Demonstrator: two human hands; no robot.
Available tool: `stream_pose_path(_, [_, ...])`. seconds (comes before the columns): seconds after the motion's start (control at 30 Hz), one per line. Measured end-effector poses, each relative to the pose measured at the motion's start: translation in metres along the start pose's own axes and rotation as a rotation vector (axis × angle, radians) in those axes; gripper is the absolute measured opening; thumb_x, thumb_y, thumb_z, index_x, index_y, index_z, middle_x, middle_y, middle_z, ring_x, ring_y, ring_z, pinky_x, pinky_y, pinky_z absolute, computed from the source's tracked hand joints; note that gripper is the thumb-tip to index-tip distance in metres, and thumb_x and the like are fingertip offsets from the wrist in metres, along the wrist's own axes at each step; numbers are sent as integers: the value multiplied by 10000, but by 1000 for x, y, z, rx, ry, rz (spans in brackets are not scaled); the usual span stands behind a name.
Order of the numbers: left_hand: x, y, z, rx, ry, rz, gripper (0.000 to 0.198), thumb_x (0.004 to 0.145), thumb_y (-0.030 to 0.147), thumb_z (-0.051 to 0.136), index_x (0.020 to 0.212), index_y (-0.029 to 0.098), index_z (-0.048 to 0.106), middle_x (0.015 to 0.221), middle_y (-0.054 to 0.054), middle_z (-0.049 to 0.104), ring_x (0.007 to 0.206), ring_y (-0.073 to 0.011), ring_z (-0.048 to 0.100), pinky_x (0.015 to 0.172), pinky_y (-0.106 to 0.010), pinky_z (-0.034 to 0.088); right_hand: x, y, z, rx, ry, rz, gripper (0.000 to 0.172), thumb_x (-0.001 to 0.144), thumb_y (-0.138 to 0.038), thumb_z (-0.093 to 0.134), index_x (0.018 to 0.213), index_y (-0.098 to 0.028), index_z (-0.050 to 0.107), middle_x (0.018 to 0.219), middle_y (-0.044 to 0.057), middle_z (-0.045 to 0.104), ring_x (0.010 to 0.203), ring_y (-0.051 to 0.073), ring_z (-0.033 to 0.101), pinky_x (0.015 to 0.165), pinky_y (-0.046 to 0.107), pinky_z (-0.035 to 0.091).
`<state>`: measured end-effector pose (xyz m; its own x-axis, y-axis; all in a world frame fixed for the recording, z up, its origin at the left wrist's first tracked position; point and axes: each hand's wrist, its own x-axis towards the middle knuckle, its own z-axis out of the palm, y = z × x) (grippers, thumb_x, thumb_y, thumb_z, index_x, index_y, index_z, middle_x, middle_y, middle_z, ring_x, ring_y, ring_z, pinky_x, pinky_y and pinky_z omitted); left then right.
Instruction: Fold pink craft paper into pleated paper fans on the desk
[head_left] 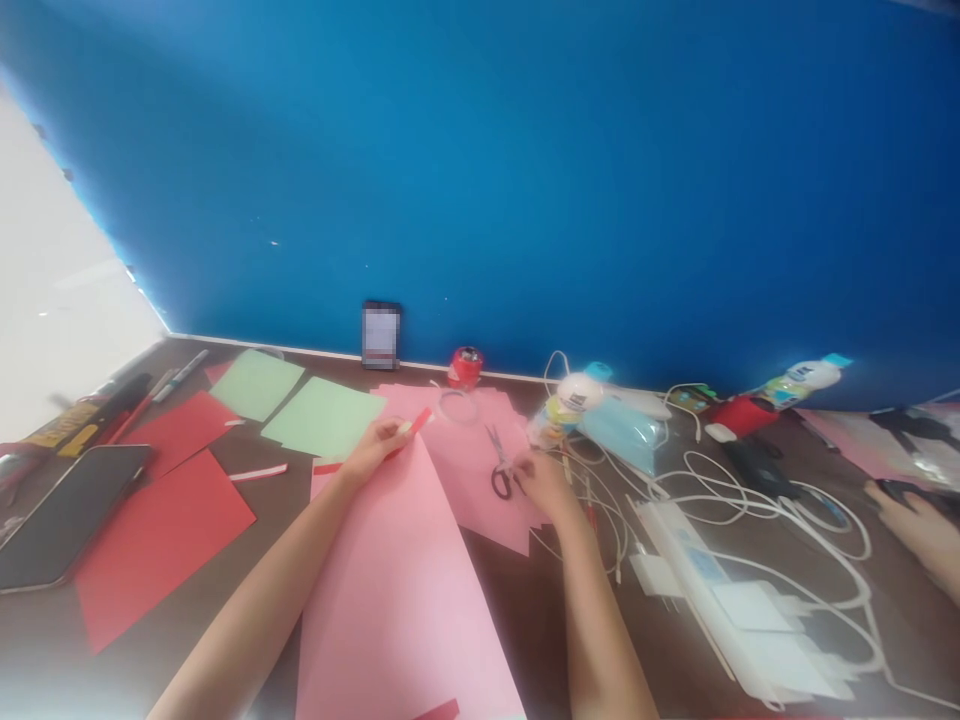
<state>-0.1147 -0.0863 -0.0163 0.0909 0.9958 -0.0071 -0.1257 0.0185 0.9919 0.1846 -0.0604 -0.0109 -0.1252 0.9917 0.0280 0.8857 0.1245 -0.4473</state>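
Observation:
My left hand point(380, 443) is closed at the far right corner of a long pink paper sheet point(405, 590). Beside its fingertips a short red strip point(421, 420) sticks out past that corner; a small pale bit shows by the thumb. More red shows at the sheet's far left corner and near edge. My right hand point(541, 482) has its fingers closed at the handles of dark-handled scissors point(500, 480), with one loop showing and the blades pointing away. Beneath the scissors are several fanned pink sheets point(480, 510). The picture is somewhat blurred.
Red sheets point(169, 545), green sheets point(326, 415) and a large phone point(71, 515) lie left. A smaller phone point(381, 337) leans on the blue wall. Right are a glue bottle point(574, 395), cables and a power strip point(694, 575). Another person's hand point(911, 525) is far right.

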Motion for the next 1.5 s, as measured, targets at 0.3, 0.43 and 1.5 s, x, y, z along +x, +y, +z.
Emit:
stream_pose_path(0.3, [2,-3,0,-2,15,-29,375,644,510,654,681,169,504,586,47,410,514,-81,378,493,-206,285,-1,13,-7,194,-118,-36,193,758,-322,492,786,-172,611,681,27,639,663,179,581,661,281,420])
stream_pose_path(0.43, [0,0,1,11,11,-32,379,659,522,635,699,168,506,610,37,423,532,-86,396,495,-204,300,1,13,-10,96,126,125,222,782,-237,418,858,-156,611,790,80,647,760,210,591,693,295,414])
stream_pose_path(1.5, [-1,9,7,66,18,22,399,706,518,600,602,152,481,600,32,413,517,-75,368,486,-209,281,-35,-69,-20,422,-660,21,365,706,-521,568,633,-196,420,518,-52,459,470,85,391,444,200,285])
